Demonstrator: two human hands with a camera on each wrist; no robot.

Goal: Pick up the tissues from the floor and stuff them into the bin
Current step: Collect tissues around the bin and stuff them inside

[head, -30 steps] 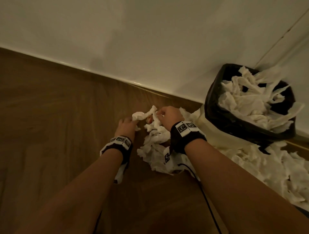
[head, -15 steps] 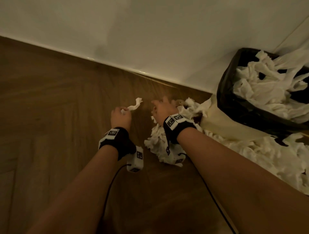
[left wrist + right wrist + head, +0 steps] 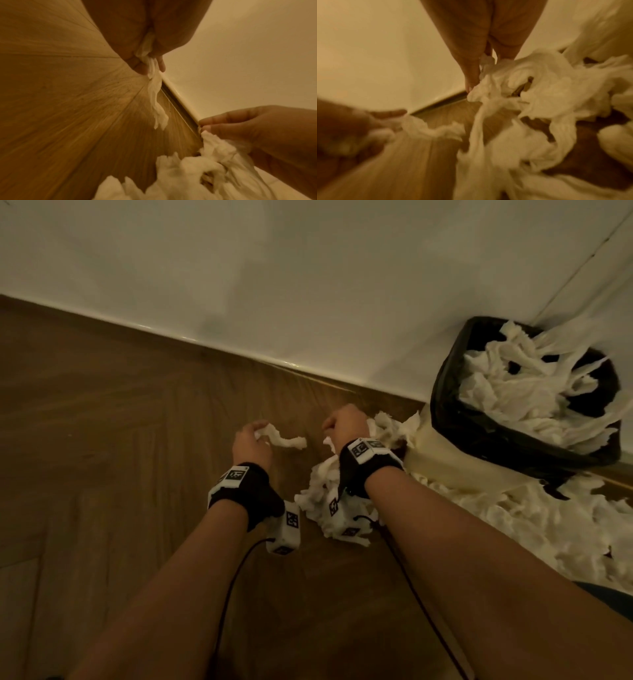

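My left hand (image 3: 251, 440) grips a thin twisted strip of white tissue (image 3: 286, 440) that trails to the right just above the wooden floor; the left wrist view shows the strip (image 3: 156, 97) hanging from my curled fingers. My right hand (image 3: 344, 422) grips a bunch of crumpled white tissues (image 3: 325, 491) that hangs under my wrist, seen as a tangled mass (image 3: 530, 94) in the right wrist view. The black-lined bin (image 3: 448, 405) stands at the right against the wall, heaped with tissues (image 3: 524, 392).
A wide spread of loose tissues (image 3: 548, 525) covers the floor in front of and below the bin. A white wall with a skirting edge (image 3: 239, 356) runs behind my hands. Bare wooden floor (image 3: 102, 457) lies to the left.
Both hands have drawn apart: the left pulled a thin strip away to the left, the right holds the large bunch. The view has shifted, bringing the bin back into frame at the right.
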